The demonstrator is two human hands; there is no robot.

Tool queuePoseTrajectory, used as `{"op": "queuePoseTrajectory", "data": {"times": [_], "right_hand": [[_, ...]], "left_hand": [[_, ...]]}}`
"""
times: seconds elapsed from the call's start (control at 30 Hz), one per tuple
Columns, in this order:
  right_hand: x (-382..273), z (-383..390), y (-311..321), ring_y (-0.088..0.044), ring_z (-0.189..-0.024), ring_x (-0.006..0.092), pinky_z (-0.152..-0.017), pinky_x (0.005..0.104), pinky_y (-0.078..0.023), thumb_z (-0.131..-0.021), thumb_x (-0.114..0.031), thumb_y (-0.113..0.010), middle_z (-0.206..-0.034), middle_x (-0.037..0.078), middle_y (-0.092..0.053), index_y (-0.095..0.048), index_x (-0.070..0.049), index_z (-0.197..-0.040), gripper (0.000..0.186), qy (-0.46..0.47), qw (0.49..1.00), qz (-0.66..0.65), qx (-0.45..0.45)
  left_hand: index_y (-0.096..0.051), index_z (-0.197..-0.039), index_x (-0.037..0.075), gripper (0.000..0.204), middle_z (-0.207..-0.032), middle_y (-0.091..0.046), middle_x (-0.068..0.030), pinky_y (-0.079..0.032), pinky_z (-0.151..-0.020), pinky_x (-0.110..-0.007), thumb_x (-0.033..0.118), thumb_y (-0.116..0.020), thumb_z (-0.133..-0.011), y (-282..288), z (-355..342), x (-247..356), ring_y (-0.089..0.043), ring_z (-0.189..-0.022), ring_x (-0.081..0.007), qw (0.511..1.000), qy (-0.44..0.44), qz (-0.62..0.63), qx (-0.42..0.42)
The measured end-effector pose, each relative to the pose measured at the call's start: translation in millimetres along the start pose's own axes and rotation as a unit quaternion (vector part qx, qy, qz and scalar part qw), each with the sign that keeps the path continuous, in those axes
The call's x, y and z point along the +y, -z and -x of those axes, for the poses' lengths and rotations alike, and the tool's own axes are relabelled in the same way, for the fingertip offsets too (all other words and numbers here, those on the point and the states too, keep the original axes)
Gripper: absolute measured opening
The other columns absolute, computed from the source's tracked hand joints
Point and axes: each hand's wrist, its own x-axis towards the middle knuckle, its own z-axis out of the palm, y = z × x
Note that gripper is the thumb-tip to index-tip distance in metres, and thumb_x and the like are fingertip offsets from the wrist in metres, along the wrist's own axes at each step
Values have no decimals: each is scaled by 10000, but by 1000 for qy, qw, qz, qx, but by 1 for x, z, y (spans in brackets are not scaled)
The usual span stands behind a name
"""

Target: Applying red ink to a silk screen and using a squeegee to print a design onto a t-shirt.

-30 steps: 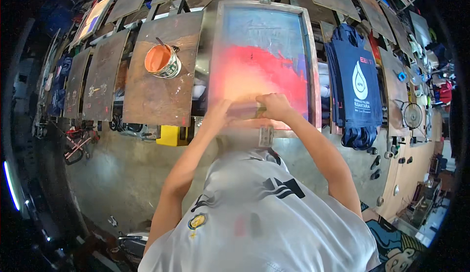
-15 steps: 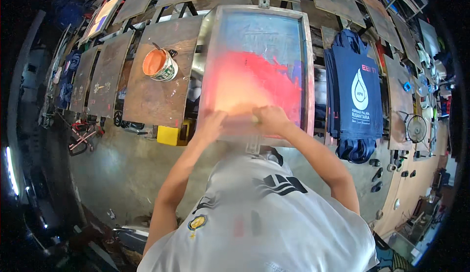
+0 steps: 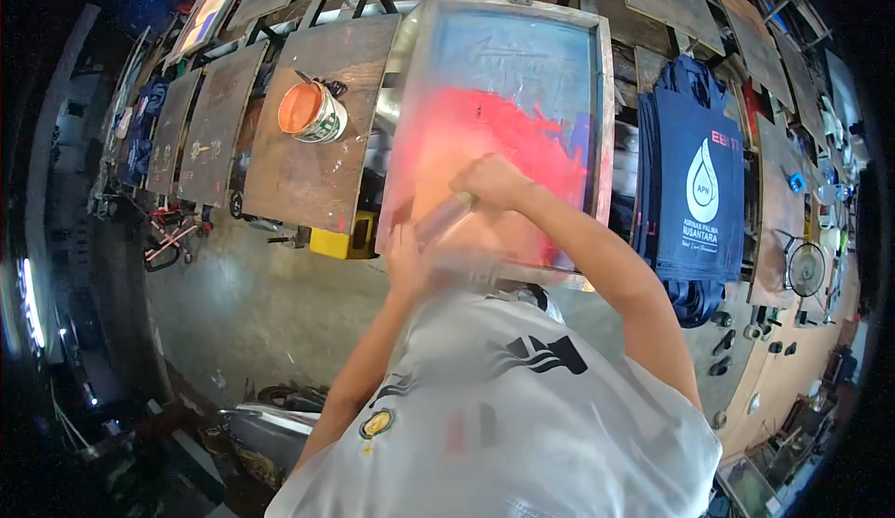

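A squeegee lies slantwise between my hands over the near part of a framed printing screen. My right hand is closed on its upper right end, farther from me. At its lower left end, by the frame's near left corner, my left hand grips it, somewhat blurred. The screen's mesh is blue at the far side. Red-pink ink spreads across its middle and right, turning orange towards the squeegee. A hazy smear veils the left of the screen, and what lies under it is hidden.
Left of the screen, an open tub of orange ink stands on a wooden board. To the right hangs a stack of navy tote bags. Beyond lie more boards. A yellow box sits below the left board.
The squeegee has gone from level to slanted. My right hand has moved away from me and my left hand slightly nearer. The whole view has shifted a little.
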Motion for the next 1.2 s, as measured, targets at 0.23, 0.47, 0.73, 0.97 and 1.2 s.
{"op": "queuePoseTrajectory", "data": {"times": [0.23, 0.47, 0.73, 0.97, 1.2], "right_hand": [[-37, 33, -8, -710, -832, 307, -677, 468, -561, -742, -262, -746, -891, 86, -701, -643, -133, -895, 225, -111, 993, -32, 24], [-103, 102, -10, -701, -804, 337, -677, 476, -557, -732, -331, -779, -906, 120, -681, -636, -94, -988, 377, -310, 943, -109, 59], [-75, 105, -30, -709, -847, 307, -705, 443, -570, -727, -343, -793, -948, 95, -691, -653, -91, -986, 387, -348, 930, -89, 77], [-3, 57, -15, -688, -841, 338, -666, 489, -532, -708, -342, -807, -911, 79, -687, -601, -126, -967, 395, -192, 977, -92, 9], [25, -42, -11, -691, -880, 334, -741, 498, -539, -673, -312, -797, -909, 83, -710, -669, -172, -941, 328, -54, 992, -8, -110]], "left_hand": [[-606, -1101, 36, 464, -1033, -610, -170, -516, -759, -456, 138, -843, -714, 41, -44, 9, -613, -911, -410, 994, -93, -13, -50], [-647, -1061, 101, 417, -1000, -640, -111, -504, -836, -435, 174, -828, -692, 44, -52, 31, -624, -956, -358, 954, -196, -20, -227], [-641, -1032, 64, 412, -946, -628, -114, -506, -812, -437, 192, -816, -681, 7, -68, 21, -626, -940, -347, 949, -219, -5, -225], [-632, -1050, 38, 453, -973, -650, -151, -516, -771, -453, 297, -834, -737, -5, -70, -13, -650, -903, -366, 968, -153, 1, -197], [-611, -1009, -10, 520, -963, -650, -206, -505, -770, -462, 357, -855, -732, 6, -50, -32, -633, -894, -412, 990, 32, 18, -133]]}}
